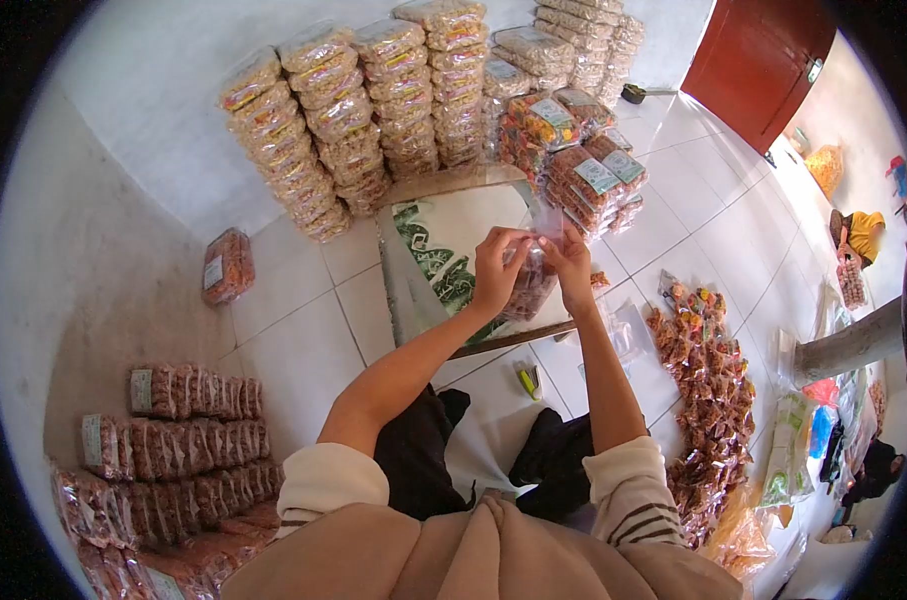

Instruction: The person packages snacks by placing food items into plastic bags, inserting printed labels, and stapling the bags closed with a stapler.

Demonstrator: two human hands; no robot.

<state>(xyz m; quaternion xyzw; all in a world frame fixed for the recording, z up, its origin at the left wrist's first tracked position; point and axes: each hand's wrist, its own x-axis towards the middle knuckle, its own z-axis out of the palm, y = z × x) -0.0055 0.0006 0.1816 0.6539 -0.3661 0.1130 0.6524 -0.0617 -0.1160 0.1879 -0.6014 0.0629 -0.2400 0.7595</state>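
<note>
Over a low table (413, 300) with a white and green patterned top, both hands meet at the mouth of a clear plastic bag (530, 290) of reddish-brown pieces. My left hand (499, 268) pinches the bag's top edge from the left. On the other side, my right hand (570, 264) has its fingers closed on the same clear film. The bag's lower part rests near the table's front right corner, partly covered by my hands. A green stapler-like tool (528, 380) lies on the floor between my feet.
Tall stacks of packed snacks (323, 110) line the wall behind the table, with labelled packs (593, 180) beside it. Small filled bags (708, 390) heap on the right. Rows of packs (183, 435) stand at left. Another person (858, 240) sits far right, near a post (843, 345).
</note>
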